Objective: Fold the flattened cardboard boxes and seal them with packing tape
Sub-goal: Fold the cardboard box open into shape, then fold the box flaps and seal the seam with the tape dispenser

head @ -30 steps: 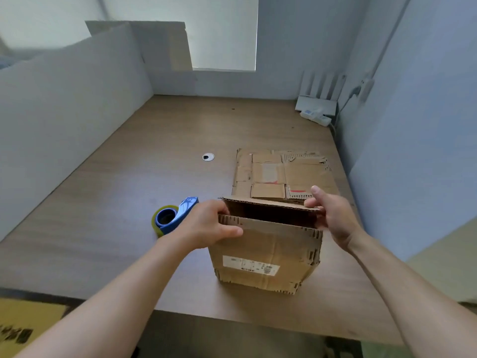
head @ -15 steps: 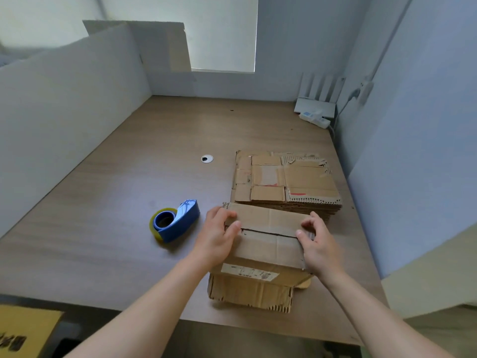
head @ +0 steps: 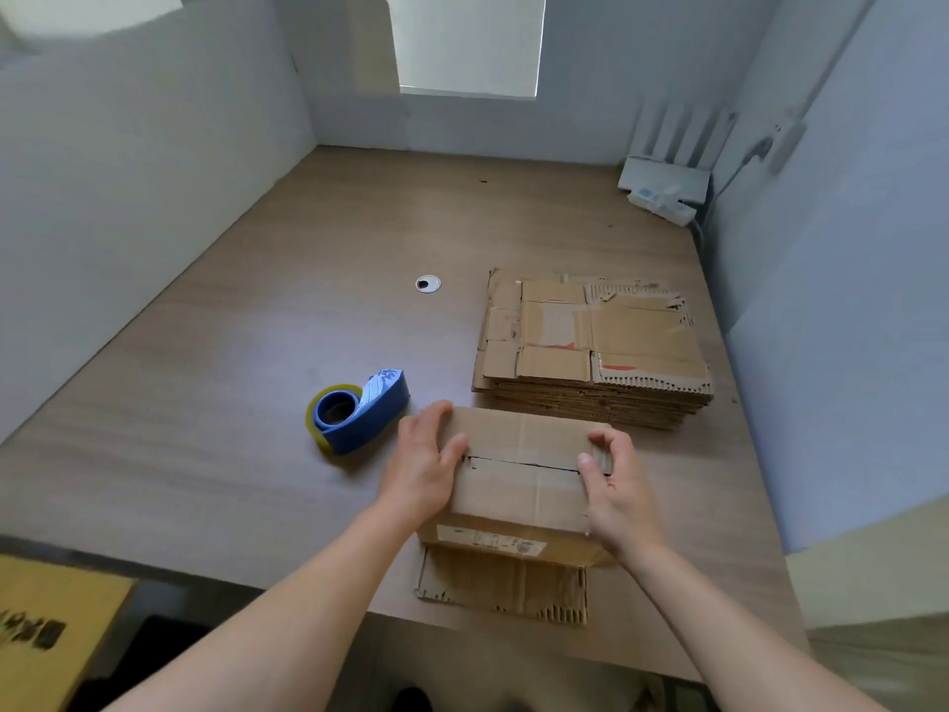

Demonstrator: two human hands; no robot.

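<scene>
A small cardboard box [head: 518, 498] stands near the table's front edge, its two top flaps folded down and meeting at a dark seam. My left hand [head: 423, 467] lies flat over the box's left end, thumb near the seam. My right hand [head: 613, 488] presses the right end with bent fingertips on the far flap and the thumb at the seam. A lower flap [head: 503, 588] juts out toward me under the box. A blue tape dispenser with a yellowish roll [head: 359, 418] sits just left of my left hand. Behind the box is a stack of flattened cardboard boxes [head: 590, 352].
The wooden table [head: 205, 403] is walled by grey partitions left, back and right. A round cable grommet [head: 428, 284] sits mid-table. A white router and power strip [head: 665, 190] occupy the far right corner. A yellow carton [head: 46, 629] lies below the table's left front edge.
The open box top was shut: both flaps came down flat. My hands moved from the box's sides onto its top, and my view tilted downward.
</scene>
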